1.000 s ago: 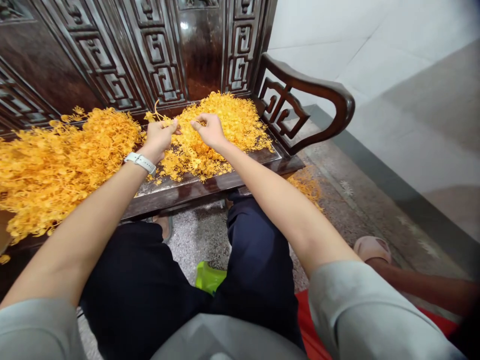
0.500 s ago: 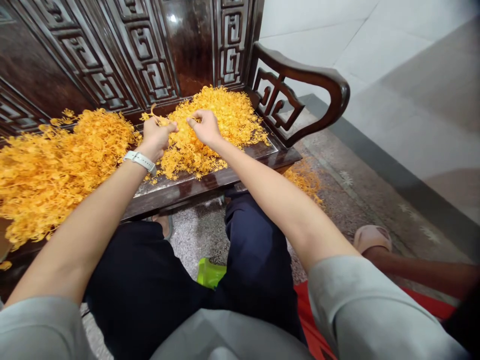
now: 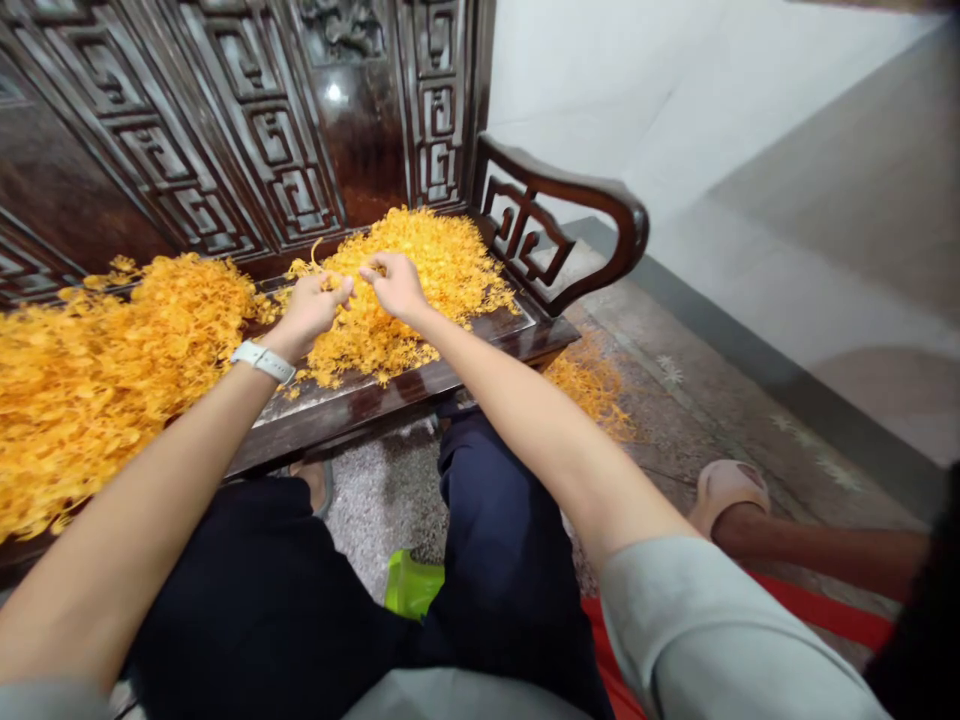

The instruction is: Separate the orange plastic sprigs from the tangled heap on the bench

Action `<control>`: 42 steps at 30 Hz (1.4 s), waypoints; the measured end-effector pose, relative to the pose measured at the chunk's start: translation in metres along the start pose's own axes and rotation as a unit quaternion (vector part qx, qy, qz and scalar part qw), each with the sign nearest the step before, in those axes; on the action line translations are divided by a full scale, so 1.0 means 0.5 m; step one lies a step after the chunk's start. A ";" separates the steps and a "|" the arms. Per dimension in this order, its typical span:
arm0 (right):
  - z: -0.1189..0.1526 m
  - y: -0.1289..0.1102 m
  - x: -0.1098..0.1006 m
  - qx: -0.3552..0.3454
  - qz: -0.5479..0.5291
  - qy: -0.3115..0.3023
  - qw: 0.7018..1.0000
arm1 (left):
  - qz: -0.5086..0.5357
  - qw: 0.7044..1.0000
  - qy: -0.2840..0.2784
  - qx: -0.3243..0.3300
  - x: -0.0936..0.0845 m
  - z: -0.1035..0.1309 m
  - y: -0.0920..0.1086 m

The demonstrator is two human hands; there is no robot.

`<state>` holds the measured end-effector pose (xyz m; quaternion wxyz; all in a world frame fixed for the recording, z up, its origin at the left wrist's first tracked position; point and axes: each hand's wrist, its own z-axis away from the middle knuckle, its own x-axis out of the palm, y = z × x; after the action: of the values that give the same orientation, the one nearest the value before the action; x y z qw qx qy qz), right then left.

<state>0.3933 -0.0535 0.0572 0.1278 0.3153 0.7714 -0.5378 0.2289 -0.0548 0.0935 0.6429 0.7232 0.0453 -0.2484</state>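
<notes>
My left hand [image 3: 311,308], with a pale watch band [image 3: 262,362] at its wrist, pinches a small orange plastic flower piece [image 3: 304,267]; a curved stem pokes up behind the fingers. Just to its right, my right hand [image 3: 399,287] is closed in a pinch, its fingertips turned toward the left hand. What sits between those right fingertips is too small to make out. Both hands hover over the right pile of orange plastic flowers [image 3: 442,250]. A larger pile of the same flowers [image 3: 97,390] spreads to the left of my left forearm.
Both piles lie on a dark carved wooden bench [image 3: 345,410] with a curved armrest [image 3: 600,195] at the right. Orange scraps [image 3: 589,385] are scattered on the floor. Another person's sandaled foot [image 3: 731,495] is at the right. Something bright green [image 3: 411,585] shows between my legs.
The view has shifted, so the bench and piles sit a little lower and further left. Both hands stay close together over the right pile, the left still holding the flower piece.
</notes>
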 end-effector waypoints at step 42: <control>0.015 -0.055 0.013 0.041 -0.144 -0.065 0.987 | -0.140 0.963 0.104 0.205 -0.046 -0.051 -0.055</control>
<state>0.3703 -0.0642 0.0714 0.0857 0.1701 0.7763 -0.6009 0.2060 -0.0201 0.0794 0.4313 0.8477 0.1610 -0.2636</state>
